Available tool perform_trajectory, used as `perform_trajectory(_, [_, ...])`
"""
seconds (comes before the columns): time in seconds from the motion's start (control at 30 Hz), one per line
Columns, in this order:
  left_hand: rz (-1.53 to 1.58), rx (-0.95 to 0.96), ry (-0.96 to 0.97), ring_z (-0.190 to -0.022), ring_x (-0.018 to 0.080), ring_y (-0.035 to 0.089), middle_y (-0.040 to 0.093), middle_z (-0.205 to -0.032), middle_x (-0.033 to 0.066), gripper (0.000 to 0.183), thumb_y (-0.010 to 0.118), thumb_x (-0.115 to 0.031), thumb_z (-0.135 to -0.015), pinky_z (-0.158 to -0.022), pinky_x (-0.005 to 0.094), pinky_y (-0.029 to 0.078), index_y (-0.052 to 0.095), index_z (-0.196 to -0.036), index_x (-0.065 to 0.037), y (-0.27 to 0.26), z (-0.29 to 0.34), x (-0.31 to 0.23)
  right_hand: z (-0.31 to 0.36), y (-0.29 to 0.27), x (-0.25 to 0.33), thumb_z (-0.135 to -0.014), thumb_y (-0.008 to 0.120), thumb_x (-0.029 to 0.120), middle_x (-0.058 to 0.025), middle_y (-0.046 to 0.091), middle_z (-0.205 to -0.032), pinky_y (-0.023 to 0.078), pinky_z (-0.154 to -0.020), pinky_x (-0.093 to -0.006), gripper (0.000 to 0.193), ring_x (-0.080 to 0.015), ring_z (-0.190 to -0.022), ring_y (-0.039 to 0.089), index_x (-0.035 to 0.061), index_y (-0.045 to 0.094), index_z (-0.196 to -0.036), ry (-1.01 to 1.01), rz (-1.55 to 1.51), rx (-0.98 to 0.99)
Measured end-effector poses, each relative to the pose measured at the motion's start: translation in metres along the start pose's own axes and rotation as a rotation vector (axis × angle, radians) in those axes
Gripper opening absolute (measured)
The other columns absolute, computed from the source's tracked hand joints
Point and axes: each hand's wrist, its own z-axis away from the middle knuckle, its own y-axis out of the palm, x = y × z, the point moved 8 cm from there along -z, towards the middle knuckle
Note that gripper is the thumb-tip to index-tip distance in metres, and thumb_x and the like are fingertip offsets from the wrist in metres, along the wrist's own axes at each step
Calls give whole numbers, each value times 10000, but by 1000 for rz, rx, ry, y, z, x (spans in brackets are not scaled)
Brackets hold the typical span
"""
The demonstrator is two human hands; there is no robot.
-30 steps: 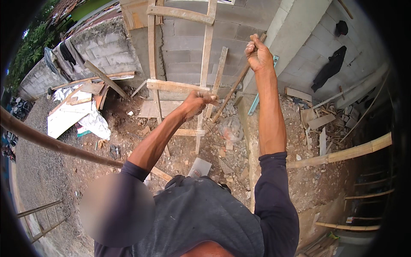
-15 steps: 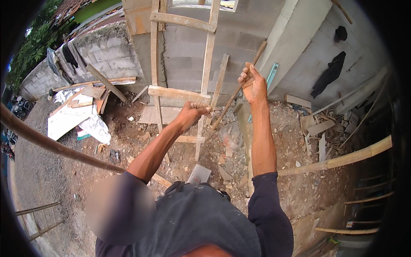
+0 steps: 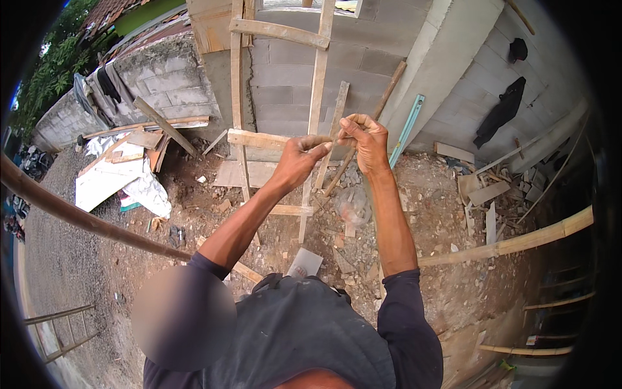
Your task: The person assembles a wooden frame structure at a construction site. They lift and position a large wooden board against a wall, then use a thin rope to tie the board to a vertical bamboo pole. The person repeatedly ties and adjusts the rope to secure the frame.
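Note:
My left hand (image 3: pixel 298 161) and my right hand (image 3: pixel 367 141) are raised in front of me, their fingertips almost meeting. Thumb and fingers of each are pinched together; whatever they hold, if anything, is too small to make out. Behind my left hand stands a wooden ladder (image 3: pixel 238 84), one rung partly covered by that hand. A wooden stick (image 3: pixel 391 87) leans on the block wall behind my right hand, and a shorter board (image 3: pixel 337 113) leans between the hands. Just right of my right hand, a long teal level (image 3: pixel 407 131) leans against the concrete column.
A bamboo pole (image 3: pixel 84 220) crosses at the left, another (image 3: pixel 518 243) at the right. Rubble and a clear plastic bag (image 3: pixel 354 206) lie on the ground. White sheeting (image 3: pixel 107 181) and boards are heaped at left, scrap wood (image 3: pixel 489 193) at right. Dark clothing (image 3: pixel 502 113) hangs on the wall.
My right hand has moved left and down toward my left hand. My left hand has risen slightly and shifted right, so the fingertips are now close together.

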Motion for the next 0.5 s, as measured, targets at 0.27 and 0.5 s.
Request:
perform_trajectory(0.27, [390, -38, -145, -472, 10, 383, 633, -694, -3, 257, 673, -318, -985, -419, 199, 257, 704, -993, -63, 12, 12, 6, -1, 6, 10, -897, 777, 170, -42, 683, -793, 504, -562, -232, 245, -96, -646, 618, -25, 689, -1017, -153, 283, -57])
perform_trajectory(0.5, [197, -42, -24, -481, 25, 396, 580, -662, -33, 294, 669, -348, -988, -432, 219, 284, 665, -870, -79, 13, 8, 15, -14, -16, 14, -973, 687, 211, -59, 667, -790, 495, -549, -247, 253, -107, -622, 601, -38, 690, -1014, -190, 204, -196])
